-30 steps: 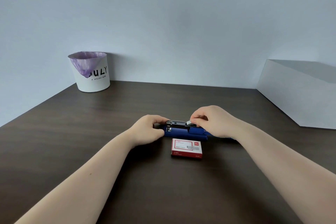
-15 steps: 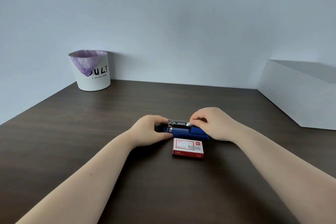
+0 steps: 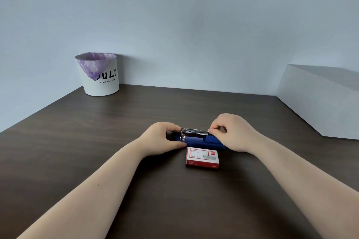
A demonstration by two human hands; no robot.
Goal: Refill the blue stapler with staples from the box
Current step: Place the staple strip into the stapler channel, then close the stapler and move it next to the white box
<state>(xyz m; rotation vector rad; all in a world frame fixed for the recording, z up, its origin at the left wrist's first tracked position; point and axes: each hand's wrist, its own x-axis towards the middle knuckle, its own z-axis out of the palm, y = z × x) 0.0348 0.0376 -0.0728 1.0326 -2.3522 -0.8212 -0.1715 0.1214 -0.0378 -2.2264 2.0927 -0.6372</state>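
The blue stapler [image 3: 196, 140] lies sideways on the dark table, its metal staple channel exposed along the top. My left hand [image 3: 162, 137] grips its left end. My right hand [image 3: 236, 132] is at the right end, thumb and forefinger pinched on the rear of the metal channel; whether a staple strip is between them is hidden. The red and white staple box [image 3: 202, 158] lies shut just in front of the stapler, touched by neither hand.
A white bin [image 3: 101, 81] with a purple liner stands at the back left by the wall. A large white box [image 3: 320, 101] sits at the right. The dark wooden table [image 3: 97, 151] meets the wall behind.
My right hand's pinch has shifted slightly along the rear of the metal channel. The left hand holds the stapler in the same place, and the box has not moved.
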